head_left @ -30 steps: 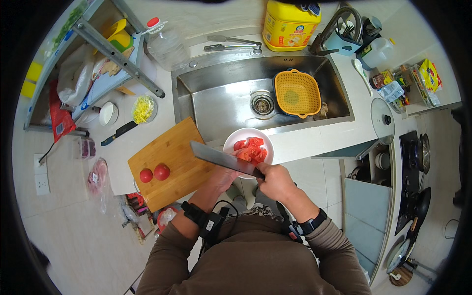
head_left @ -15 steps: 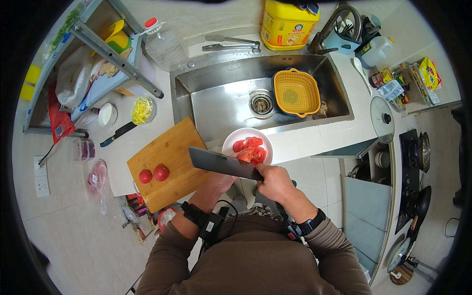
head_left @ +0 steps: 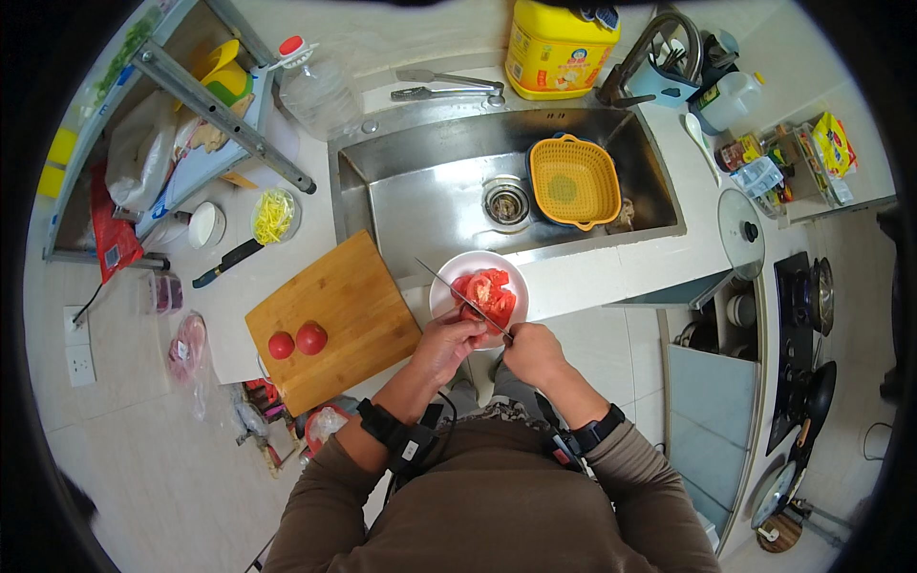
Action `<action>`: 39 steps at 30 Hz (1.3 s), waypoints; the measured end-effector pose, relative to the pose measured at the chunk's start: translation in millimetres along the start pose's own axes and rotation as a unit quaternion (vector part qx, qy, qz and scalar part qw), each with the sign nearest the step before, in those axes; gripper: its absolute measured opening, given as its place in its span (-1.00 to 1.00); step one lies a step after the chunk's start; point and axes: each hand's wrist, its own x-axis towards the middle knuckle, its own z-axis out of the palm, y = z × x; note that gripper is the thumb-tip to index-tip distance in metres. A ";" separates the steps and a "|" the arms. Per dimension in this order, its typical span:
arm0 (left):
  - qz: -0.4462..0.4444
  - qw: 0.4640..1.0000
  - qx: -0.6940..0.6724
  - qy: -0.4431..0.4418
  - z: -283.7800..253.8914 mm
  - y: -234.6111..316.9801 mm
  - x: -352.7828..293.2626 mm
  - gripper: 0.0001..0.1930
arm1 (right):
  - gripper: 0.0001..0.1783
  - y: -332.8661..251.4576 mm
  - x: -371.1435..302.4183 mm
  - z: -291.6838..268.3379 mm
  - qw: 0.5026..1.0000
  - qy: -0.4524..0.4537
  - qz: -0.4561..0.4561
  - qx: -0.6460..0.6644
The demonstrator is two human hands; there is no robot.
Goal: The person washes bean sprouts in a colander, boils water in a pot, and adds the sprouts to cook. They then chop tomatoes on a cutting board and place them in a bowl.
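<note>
My right hand [head_left: 535, 357] is closed round the handle of a cleaver [head_left: 445, 282], whose blade shows nearly edge-on and slants across a white bowl [head_left: 519, 277]. Cut tomato pieces [head_left: 495, 296] fill the bowl at the counter's front edge. Against the near side of the blade, my left hand [head_left: 443, 349] has its fingers pinched on a piece of tomato [head_left: 467, 312], partly hidden by the fingers and blade. To the left, two whole red tomatoes [head_left: 296, 341] sit on a wooden cutting board [head_left: 353, 296].
Behind the bowl is a steel sink [head_left: 411, 196] with a yellow basket [head_left: 576, 180]. A black-handled knife [head_left: 227, 264] lies beside a bowl of yellow shreds [head_left: 274, 216]. A metal shelf [head_left: 224, 119] stands at left, a glass lid [head_left: 742, 232] at right.
The cleaver has turned from showing its broad side to nearly edge-on over the bowl. My left hand has come out from beneath it, up to the near side of the bowl.
</note>
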 end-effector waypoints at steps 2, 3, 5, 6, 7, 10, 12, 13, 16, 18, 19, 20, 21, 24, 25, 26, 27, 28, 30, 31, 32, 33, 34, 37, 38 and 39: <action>0.005 1.000 0.003 -0.010 0.2 -4.1 1.2 -0.77 | -0.73 -4.4 4.3 0.5 1.000 0.006 0.020 0.014; 0.004 1.000 0.002 -0.024 1.0 -6.2 1.4 -0.78 | -0.72 -6.5 6.0 0.2 0.999 0.009 0.030 0.022; 0.007 0.999 0.017 -0.034 2.1 -6.7 1.9 -0.78 | -0.71 -9.2 10.4 -2.0 0.999 0.006 0.039 0.029; 0.012 0.999 0.031 -0.029 3.0 -6.2 1.3 -0.78 | -0.70 -9.9 12.0 -3.0 0.999 0.008 0.045 0.028; 0.017 0.999 0.045 -0.022 4.2 -5.0 0.2 -0.78 | -0.69 -10.3 13.5 -3.7 0.998 0.002 0.047 0.031; 0.036 0.996 0.078 -0.008 9.4 0.3 -5.9 -0.73 | -0.69 -11.8 18.2 -3.1 0.998 -0.002 0.052 0.031; 0.046 0.995 0.083 -0.038 15.1 0.5 -9.5 -0.69 | -0.69 -10.1 20.7 -3.9 0.998 -0.001 0.053 0.029; 0.048 0.993 0.092 -0.051 16.8 0.2 -10.8 -0.66 | -0.71 -8.3 19.8 -4.1 0.998 0.011 0.047 0.035; 0.044 0.997 0.053 -0.036 12.2 3.8 -8.7 -0.60 | -0.75 -5.2 17.0 -7.8 0.997 0.050 0.001 0.056; 0.043 0.998 0.043 -0.030 2.3 7.6 -4.4 -0.62 | -0.79 -5.4 7.1 -8.6 0.992 0.083 -0.044 0.080; 0.043 0.998 0.038 -0.026 -3.6 9.8 -1.7 -0.63 | -0.80 -6.4 1.0 -9.0 0.991 0.086 -0.073 0.078; 0.051 0.997 0.038 -0.051 -9.1 11.9 1.2 -0.64 | -0.81 -7.1 -6.0 -9.8 0.988 0.090 -0.103 0.076; 0.058 0.995 0.039 -0.076 -14.1 13.5 3.9 -0.65 | -0.83 -8.2 -11.7 -11.1 0.984 0.093 -0.131 0.074; 0.049 0.993 0.012 -0.105 -19.8 12.0 9.1 -0.64 | -0.84 -12.3 -21.1 -15.9 0.976 0.105 -0.189 0.036; 0.041 0.993 -0.001 -0.106 -19.7 11.3 10.1 -0.62 | -0.84 -13.7 -22.2 -17.0 0.974 0.108 -0.197 0.034; 0.046 0.995 -0.002 -0.094 -19.1 10.1 10.0 -0.65 | -0.84 -14.9 -22.7 -17.4 0.972 0.111 -0.204 0.027; 0.050 0.995 -0.002 -0.082 -18.0 8.9 9.1 -0.68 | -0.84 -15.4 -22.6 -17.6 0.968 0.118 -0.218 0.021; 0.067 0.993 -0.012 -0.094 -17.0 8.5 8.3 -0.70 | -0.84 -15.1 -22.3 -17.5 0.973 0.113 -0.200 0.009; 0.067 0.996 -0.016 -0.054 -16.6 10.5 6.4 -0.75 | -0.86 -12.1 -21.7 -16.9 0.978 0.111 -0.177 -0.014; 0.072 0.996 -0.023 -0.047 -16.5 11.3 4.9 -0.78 | -0.85 -9.6 -22.0 -16.3 0.978 0.116 -0.173 -0.009; 0.087 0.994 -0.025 -0.059 -16.3 11.5 3.0 -0.80 | -0.84 -6.7 -22.6 -15.7 0.978 0.120 -0.169 -0.003; 0.101 0.992 -0.026 -0.071 -15.9 11.7 0.7 -0.81 | -0.83 -3.3 -22.9 -15.4 0.981 0.115 -0.155 -0.006; 0.110 0.991 -0.017 -0.070 -15.3 11.4 -1.5 -0.81 | -0.82 0.5 -23.1 -15.6 0.985 0.099 -0.138 -0.015; 0.097 0.994 -0.032 0.034 -9.9 9.7 -3.5 -0.79 | -0.78 8.8 -22.5 -14.7 0.996 0.039 -0.066 -0.049; 0.089 0.995 -0.021 0.045 -7.2 8.0 -3.5 -0.80 | -0.78 9.7 -21.9 -12.9 0.997 0.029 -0.051 -0.050; 0.088 0.995 -0.012 0.053 -4.4 5.9 -3.3 -0.82 | -0.77 10.0 -21.1 -10.7 0.998 0.020 -0.038 -0.054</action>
